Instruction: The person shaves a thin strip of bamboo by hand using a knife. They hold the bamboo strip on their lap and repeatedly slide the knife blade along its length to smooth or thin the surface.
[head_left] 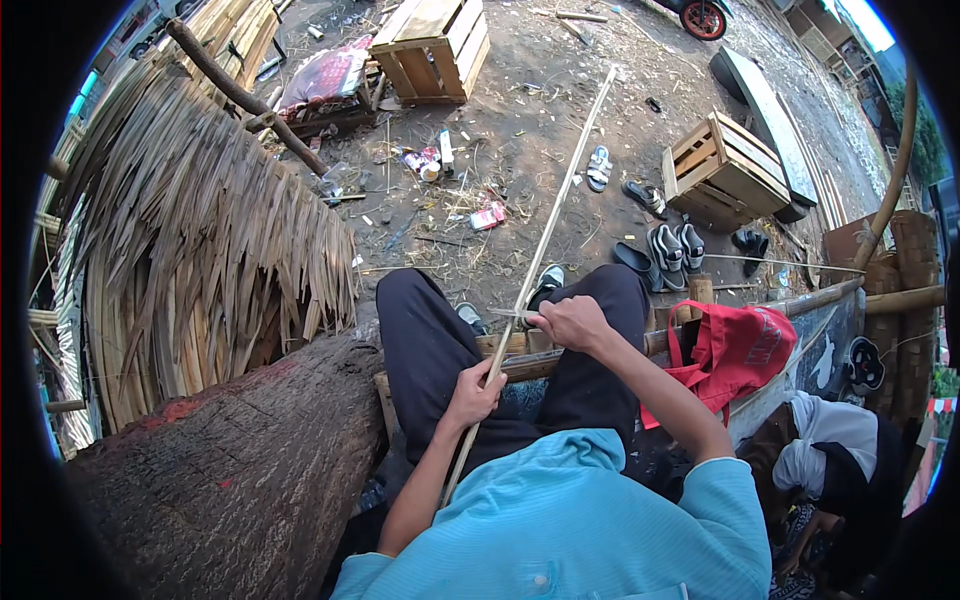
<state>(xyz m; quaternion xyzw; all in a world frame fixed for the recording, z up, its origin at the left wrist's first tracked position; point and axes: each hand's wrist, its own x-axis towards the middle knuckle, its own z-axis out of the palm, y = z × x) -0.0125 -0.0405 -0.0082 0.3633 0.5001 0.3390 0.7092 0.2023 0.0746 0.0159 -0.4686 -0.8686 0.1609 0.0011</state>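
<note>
A long, thin pale bamboo strip (pixel 560 195) slants from beside my waist, between my knees, out over the dirt ground. My left hand (pixel 473 398) is closed around its lower part, close to my left thigh. Farther up the strip, my right hand (pixel 572 322) grips a knife (pixel 512 313). The blade points left and lies across the strip, seemingly touching it. Most of the knife's handle is hidden inside my fist.
Dry thatch (pixel 210 230) and a thick dark log (pixel 240 470) flank my left side. A red bag (pixel 735 350) hangs by my right knee, near a bent-over person (pixel 850 450). Wooden crates (pixel 730 170), shoes (pixel 670 250) and litter (pixel 488 216) lie ahead.
</note>
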